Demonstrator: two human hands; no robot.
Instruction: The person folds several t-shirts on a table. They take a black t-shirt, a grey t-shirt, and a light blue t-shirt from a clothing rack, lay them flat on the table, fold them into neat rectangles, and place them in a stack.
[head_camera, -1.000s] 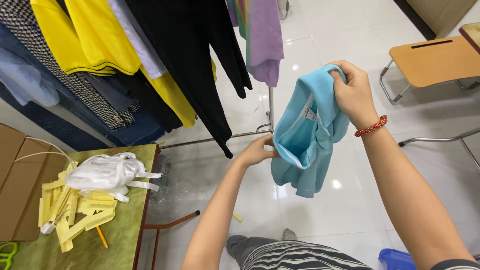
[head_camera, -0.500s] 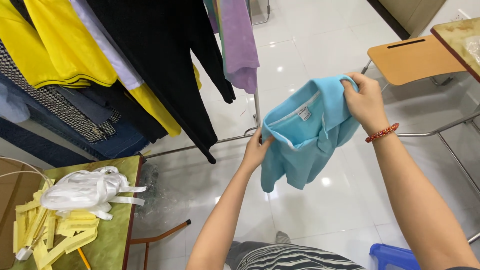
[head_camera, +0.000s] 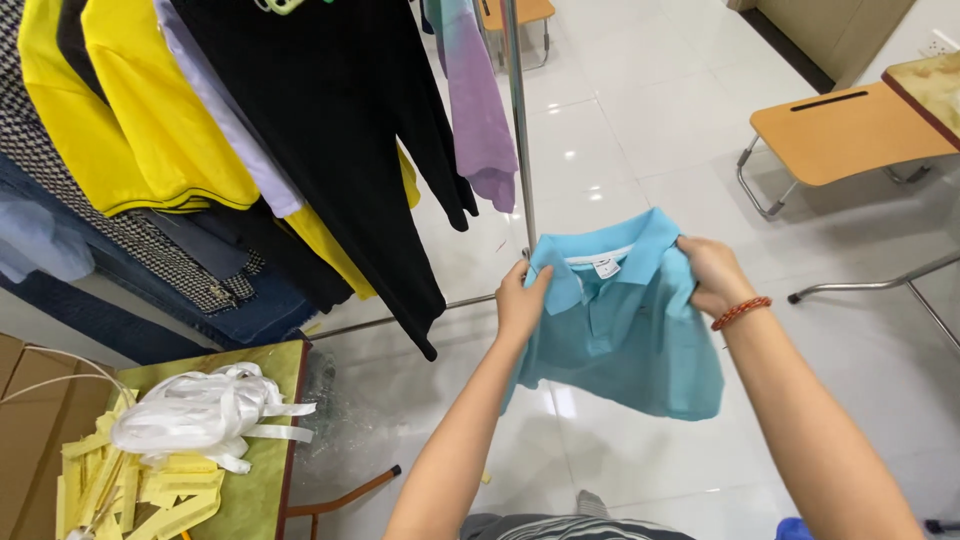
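In the middle of the frame, both hands held a light blue polo shirt (head_camera: 620, 340) up in the air by its shoulders, collar on top and front facing the camera, so the body of it hung free and open below. The left hand (head_camera: 520, 300) was closed on the left shoulder beside the collar, fingers curled round the cloth and thumb on the front. The right hand (head_camera: 712, 275) gripped the other shoulder in a tight fist, bunching the fabric there; a red bead bracelet (head_camera: 741, 312) sat on that wrist. Holding it by both shoulders kept the shirt spread wide and level, clear of the white tiled floor (head_camera: 620, 130).

Behind it, the upper left of the frame was filled by a clothes rack (head_camera: 517, 110) with yellow, black and lilac garments hanging. A green table (head_camera: 255, 440) at lower left carried a heap of white ribbon (head_camera: 200, 410) and yellow strips (head_camera: 150, 490). A wooden bench (head_camera: 850, 130) stood at upper right.

Half a second earlier the shirt hung twisted and folded in on itself, with the hands at uneven heights; now it was turned front-on, opened flat, and the hands were level
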